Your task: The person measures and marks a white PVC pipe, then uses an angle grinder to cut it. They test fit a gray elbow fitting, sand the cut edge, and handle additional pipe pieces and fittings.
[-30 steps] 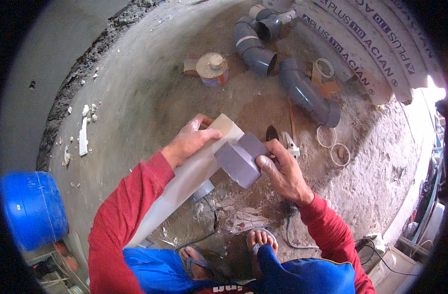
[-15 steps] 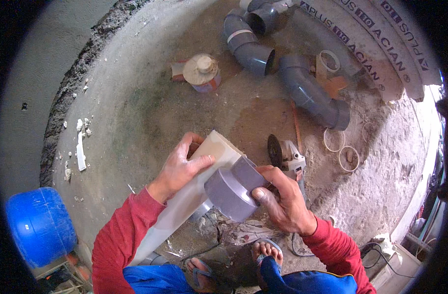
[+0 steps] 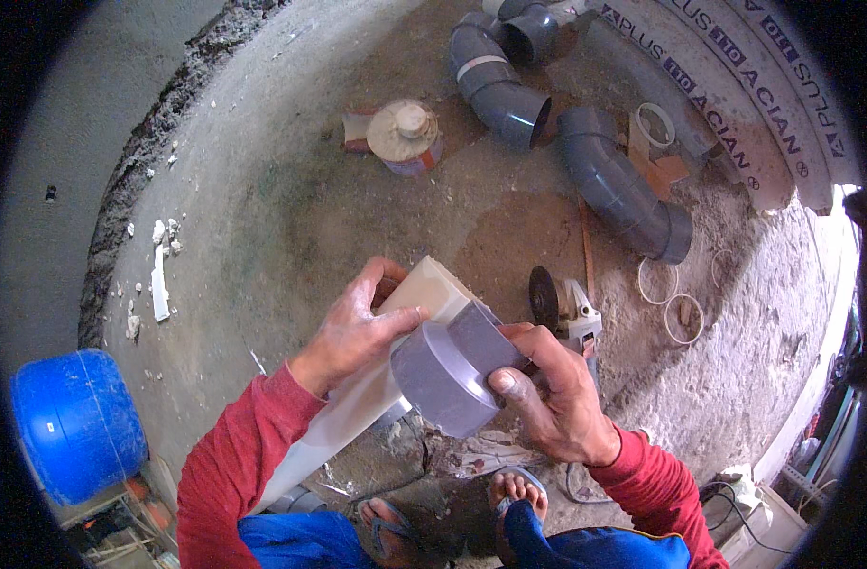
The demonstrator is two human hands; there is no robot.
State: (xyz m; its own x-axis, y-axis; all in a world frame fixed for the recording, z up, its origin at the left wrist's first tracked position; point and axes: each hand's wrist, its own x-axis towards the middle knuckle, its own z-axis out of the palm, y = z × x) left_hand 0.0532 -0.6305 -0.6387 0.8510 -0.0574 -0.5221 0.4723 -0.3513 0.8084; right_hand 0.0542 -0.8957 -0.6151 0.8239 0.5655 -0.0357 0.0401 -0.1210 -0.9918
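A long pale plastic pipe (image 3: 358,406) slants from the lower left up to the middle, its far end cut off. Near that end my left hand (image 3: 353,327) is closed round it, thumb on top and fingers mostly hidden on the far side. With fingers and thumb pinched on its right edge, my right hand (image 3: 562,394) holds a short grey pipe fitting (image 3: 443,384) with a stepped collar. The fitting rests against the pipe's right side near the cut end. Whether it is fixed there I cannot tell.
Beyond lie an angle grinder (image 3: 571,313), dark grey elbow pipes (image 3: 609,180), a round container with a dusty lid (image 3: 403,133) and pale rings (image 3: 683,319). Large pipes (image 3: 737,104) are stacked at the far right. A blue barrel (image 3: 78,427) stands at left; my sandalled feet (image 3: 519,488) are below.
The view has shifted slightly, so the floor things sit a little farther right. Both hands keep their holds, and the fitting has tilted slightly against the pipe.
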